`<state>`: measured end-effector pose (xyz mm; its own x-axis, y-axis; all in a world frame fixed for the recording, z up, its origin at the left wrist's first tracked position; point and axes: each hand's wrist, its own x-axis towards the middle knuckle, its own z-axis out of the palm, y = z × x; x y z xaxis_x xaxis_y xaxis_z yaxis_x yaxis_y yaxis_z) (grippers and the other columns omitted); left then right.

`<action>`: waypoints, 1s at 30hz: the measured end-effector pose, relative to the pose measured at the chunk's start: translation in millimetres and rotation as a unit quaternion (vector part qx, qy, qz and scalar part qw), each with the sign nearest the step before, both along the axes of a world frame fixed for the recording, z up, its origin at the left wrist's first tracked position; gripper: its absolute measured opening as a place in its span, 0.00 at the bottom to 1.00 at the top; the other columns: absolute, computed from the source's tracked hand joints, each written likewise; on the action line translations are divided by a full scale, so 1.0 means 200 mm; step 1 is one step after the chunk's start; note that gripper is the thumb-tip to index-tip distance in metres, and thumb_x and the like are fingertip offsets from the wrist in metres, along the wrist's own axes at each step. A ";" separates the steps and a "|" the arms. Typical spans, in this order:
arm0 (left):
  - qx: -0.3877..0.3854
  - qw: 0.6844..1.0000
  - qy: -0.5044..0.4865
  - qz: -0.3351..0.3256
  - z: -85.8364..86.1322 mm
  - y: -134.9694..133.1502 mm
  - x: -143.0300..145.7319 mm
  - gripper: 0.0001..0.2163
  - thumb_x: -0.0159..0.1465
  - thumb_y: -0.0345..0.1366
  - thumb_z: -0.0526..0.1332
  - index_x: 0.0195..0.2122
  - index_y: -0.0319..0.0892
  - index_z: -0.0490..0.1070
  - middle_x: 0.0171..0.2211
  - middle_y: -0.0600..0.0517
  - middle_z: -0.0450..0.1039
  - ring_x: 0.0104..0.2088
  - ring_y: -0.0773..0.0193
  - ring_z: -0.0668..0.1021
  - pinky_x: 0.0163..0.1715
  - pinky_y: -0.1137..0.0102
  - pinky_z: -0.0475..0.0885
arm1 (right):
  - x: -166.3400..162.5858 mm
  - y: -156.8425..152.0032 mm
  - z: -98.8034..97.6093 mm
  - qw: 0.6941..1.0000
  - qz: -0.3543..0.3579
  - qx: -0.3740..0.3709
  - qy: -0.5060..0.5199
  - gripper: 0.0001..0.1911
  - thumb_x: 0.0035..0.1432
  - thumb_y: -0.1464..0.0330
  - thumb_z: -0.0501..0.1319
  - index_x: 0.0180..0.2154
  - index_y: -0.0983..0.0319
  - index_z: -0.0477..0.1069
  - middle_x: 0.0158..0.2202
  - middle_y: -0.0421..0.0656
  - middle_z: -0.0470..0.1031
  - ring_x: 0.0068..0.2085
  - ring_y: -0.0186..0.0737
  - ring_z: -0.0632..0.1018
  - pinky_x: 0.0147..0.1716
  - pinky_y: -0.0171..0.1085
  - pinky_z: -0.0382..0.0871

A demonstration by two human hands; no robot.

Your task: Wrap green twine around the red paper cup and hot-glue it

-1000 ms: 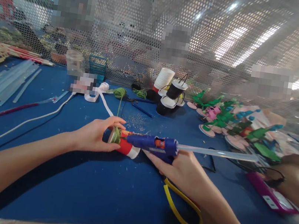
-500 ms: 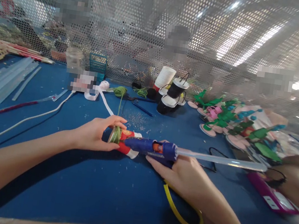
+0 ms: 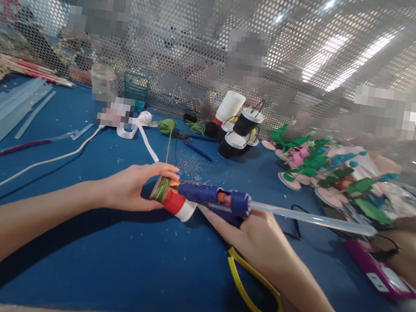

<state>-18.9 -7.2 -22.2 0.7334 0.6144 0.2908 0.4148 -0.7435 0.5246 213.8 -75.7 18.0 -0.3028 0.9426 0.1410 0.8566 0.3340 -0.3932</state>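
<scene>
Glue gun nozzle has crept up closer to the cup's green-wrapped end.
Head view: left hand is curled round the red paper cup lying on the blue table; right hand is clamped on the gun's grip.

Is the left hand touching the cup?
Touching. The head view shows the left hand with its fingers wrapped over the twine-wound end of the cup.
</scene>
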 end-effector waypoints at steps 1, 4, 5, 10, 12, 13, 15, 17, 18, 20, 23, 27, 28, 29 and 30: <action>0.000 1.000 0.002 0.002 0.00 0.00 0.00 0.25 0.54 0.36 0.61 0.52 0.43 0.55 0.50 0.47 0.68 0.52 0.59 0.70 0.51 0.65 0.65 | 0.00 0.00 0.00 1.000 0.006 0.002 0.001 0.11 0.52 0.66 0.55 0.33 0.61 0.74 0.21 0.41 0.72 0.24 0.40 0.74 0.24 0.35 0.67; 0.002 1.000 0.010 0.009 0.00 0.00 0.00 0.23 0.54 0.36 0.60 0.51 0.43 0.57 0.53 0.46 0.65 0.53 0.58 0.69 0.51 0.65 0.65 | 0.01 0.00 -0.02 1.000 0.013 0.018 0.013 0.09 0.52 0.65 0.56 0.28 0.61 0.73 0.21 0.42 0.73 0.24 0.40 0.74 0.22 0.34 0.66; 0.002 1.000 0.009 0.009 0.00 0.00 0.00 0.23 0.54 0.36 0.60 0.51 0.43 0.57 0.53 0.45 0.65 0.53 0.57 0.69 0.51 0.64 0.65 | 0.01 0.00 -0.03 1.000 0.010 0.020 0.014 0.09 0.52 0.65 0.56 0.27 0.61 0.73 0.21 0.42 0.73 0.23 0.40 0.74 0.22 0.34 0.66; -0.002 1.000 0.004 0.005 0.01 0.00 0.00 0.25 0.53 0.35 0.61 0.52 0.44 0.56 0.50 0.47 0.68 0.52 0.59 0.70 0.52 0.64 0.65 | 0.02 0.00 -0.05 0.999 -0.004 0.030 0.013 0.10 0.53 0.64 0.56 0.32 0.61 0.73 0.26 0.43 0.75 0.26 0.41 0.75 0.24 0.35 0.67; 0.005 1.000 0.011 0.007 0.01 0.00 0.00 0.24 0.53 0.35 0.61 0.51 0.43 0.57 0.52 0.46 0.66 0.53 0.58 0.69 0.52 0.64 0.65 | 0.02 0.00 -0.04 1.000 0.009 0.026 0.007 0.09 0.52 0.64 0.56 0.31 0.61 0.73 0.25 0.43 0.75 0.26 0.41 0.75 0.25 0.35 0.67; 0.009 1.000 0.013 0.008 0.01 0.00 0.00 0.23 0.53 0.36 0.61 0.50 0.43 0.58 0.53 0.45 0.65 0.53 0.58 0.69 0.52 0.64 0.65 | 0.02 0.00 -0.04 1.000 0.014 0.023 0.005 0.09 0.52 0.65 0.56 0.30 0.62 0.73 0.24 0.43 0.74 0.25 0.41 0.75 0.24 0.35 0.67; 0.013 1.000 0.013 0.009 0.00 0.00 0.00 0.22 0.54 0.36 0.60 0.50 0.43 0.58 0.53 0.45 0.64 0.53 0.58 0.69 0.52 0.64 0.64 | 0.01 0.00 -0.04 1.000 0.014 0.022 0.010 0.09 0.52 0.65 0.56 0.29 0.61 0.73 0.24 0.43 0.74 0.26 0.41 0.75 0.23 0.34 0.66; 0.009 1.000 0.007 0.006 0.00 0.00 0.00 0.23 0.54 0.36 0.60 0.51 0.43 0.57 0.52 0.46 0.66 0.53 0.58 0.69 0.52 0.63 0.64 | 0.02 0.00 -0.04 0.999 0.001 0.030 0.021 0.09 0.53 0.65 0.55 0.30 0.61 0.73 0.27 0.43 0.75 0.28 0.42 0.76 0.23 0.34 0.67; 0.007 1.000 0.004 0.004 0.00 0.00 0.00 0.24 0.54 0.36 0.60 0.51 0.43 0.57 0.51 0.47 0.67 0.53 0.58 0.69 0.52 0.63 0.64 | 0.02 0.00 -0.05 0.999 -0.004 0.034 0.026 0.09 0.53 0.65 0.55 0.30 0.61 0.72 0.27 0.43 0.75 0.29 0.43 0.76 0.24 0.35 0.67; 0.007 1.000 0.006 -0.001 0.00 -0.01 0.00 0.24 0.54 0.36 0.60 0.52 0.43 0.56 0.51 0.47 0.68 0.53 0.58 0.69 0.52 0.63 0.64 | 0.02 0.00 -0.06 0.999 -0.004 0.038 0.033 0.09 0.53 0.64 0.55 0.31 0.61 0.72 0.28 0.44 0.75 0.29 0.43 0.76 0.26 0.36 0.68; 0.010 1.000 0.015 -0.002 0.01 -0.01 0.00 0.23 0.55 0.36 0.60 0.51 0.43 0.58 0.53 0.46 0.65 0.54 0.58 0.68 0.53 0.64 0.64 | 0.03 0.01 -0.07 0.999 0.008 0.037 0.031 0.10 0.52 0.64 0.56 0.31 0.62 0.72 0.28 0.44 0.76 0.30 0.44 0.76 0.28 0.37 0.68; 0.011 1.000 0.012 -0.002 0.01 -0.01 0.00 0.23 0.54 0.36 0.60 0.51 0.42 0.58 0.53 0.45 0.65 0.54 0.58 0.68 0.53 0.64 0.64 | 0.02 0.01 -0.05 0.999 0.013 0.044 0.021 0.09 0.53 0.67 0.55 0.33 0.62 0.73 0.30 0.44 0.76 0.31 0.43 0.77 0.29 0.35 0.69; 0.011 1.000 0.011 -0.004 0.01 -0.01 -0.01 0.23 0.55 0.36 0.60 0.51 0.42 0.58 0.53 0.45 0.65 0.54 0.58 0.68 0.52 0.64 0.65 | 0.01 0.01 -0.05 0.999 0.014 0.047 0.019 0.09 0.53 0.67 0.55 0.34 0.62 0.73 0.30 0.44 0.76 0.31 0.43 0.77 0.28 0.35 0.69; 0.014 1.000 0.011 -0.006 0.00 0.00 -0.01 0.23 0.55 0.36 0.60 0.51 0.42 0.58 0.53 0.45 0.65 0.54 0.58 0.68 0.52 0.64 0.65 | 0.01 0.01 -0.04 0.998 0.016 0.051 0.017 0.09 0.53 0.67 0.55 0.34 0.62 0.72 0.29 0.44 0.76 0.31 0.42 0.77 0.28 0.35 0.69; 0.018 1.000 0.011 -0.008 0.00 0.00 -0.01 0.23 0.55 0.36 0.60 0.51 0.42 0.57 0.53 0.45 0.65 0.54 0.58 0.69 0.52 0.64 0.65 | 0.01 0.00 -0.04 0.998 0.020 0.055 0.017 0.09 0.53 0.67 0.55 0.34 0.62 0.72 0.29 0.44 0.76 0.30 0.42 0.76 0.27 0.35 0.69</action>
